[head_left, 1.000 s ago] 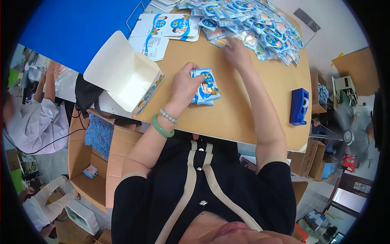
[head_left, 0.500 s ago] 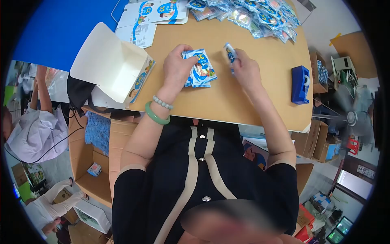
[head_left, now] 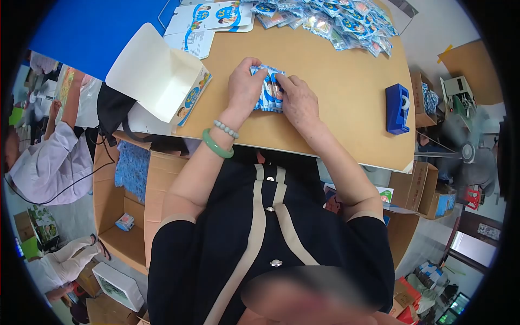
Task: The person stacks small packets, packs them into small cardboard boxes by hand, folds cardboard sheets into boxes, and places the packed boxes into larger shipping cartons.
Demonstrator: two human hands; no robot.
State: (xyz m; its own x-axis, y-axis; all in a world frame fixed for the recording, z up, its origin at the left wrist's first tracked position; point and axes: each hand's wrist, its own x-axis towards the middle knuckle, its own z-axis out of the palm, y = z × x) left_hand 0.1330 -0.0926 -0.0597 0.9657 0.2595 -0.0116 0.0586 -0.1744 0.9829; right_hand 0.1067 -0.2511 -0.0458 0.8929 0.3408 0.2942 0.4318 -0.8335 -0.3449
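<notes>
Several small blue-and-white printed packets (head_left: 269, 93) lie bunched together on the tan table. From the left side my left hand (head_left: 245, 89) grips them, thumb across the top. My right hand (head_left: 299, 102) is closed on their right edge, its fingers partly covering the print. How many packets are between my hands I cannot tell. Left of my hands stands an open white carton (head_left: 157, 81) with its lid flap raised; its inside looks white and its printed side faces me.
A heap of similar packets (head_left: 352, 24) covers the table's far edge. Flat printed cartons (head_left: 189, 40) lie at the far left. On the right stands a blue tape dispenser (head_left: 397, 109). Below the table's left side is a brown cardboard box (head_left: 122, 238). Another person (head_left: 57, 157) works at far left.
My right hand has moved left with its packet and now meets the packets in my left hand. Those packets are drawn together between both hands.
</notes>
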